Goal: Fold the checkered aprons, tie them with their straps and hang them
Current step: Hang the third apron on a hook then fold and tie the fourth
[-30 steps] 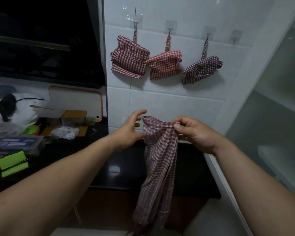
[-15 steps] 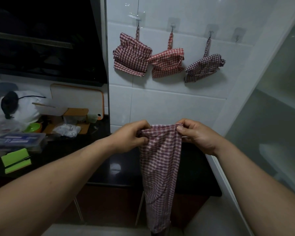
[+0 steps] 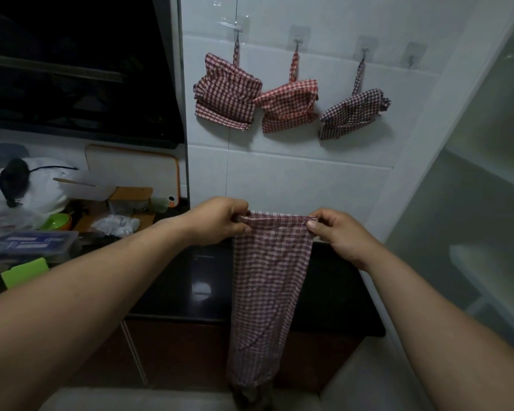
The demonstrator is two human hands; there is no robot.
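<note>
While the left hand (image 3: 217,222) and right hand (image 3: 339,235) pinched the red-checkered cloth apron (image 3: 267,277), it dangled past the glossy black countertop (image 3: 172,280).

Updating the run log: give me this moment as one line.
left hand: grips apron top edge | right hand: pinches same edge | apron: hangs down | wall: three folded aprons hung, fourth hook free

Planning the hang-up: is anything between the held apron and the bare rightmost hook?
Nothing visible. The apron, held by the left hand and right hand, hangs below the rightmost hook; only bare tile lies between. The dark bundle hangs one hook leftward.
</note>
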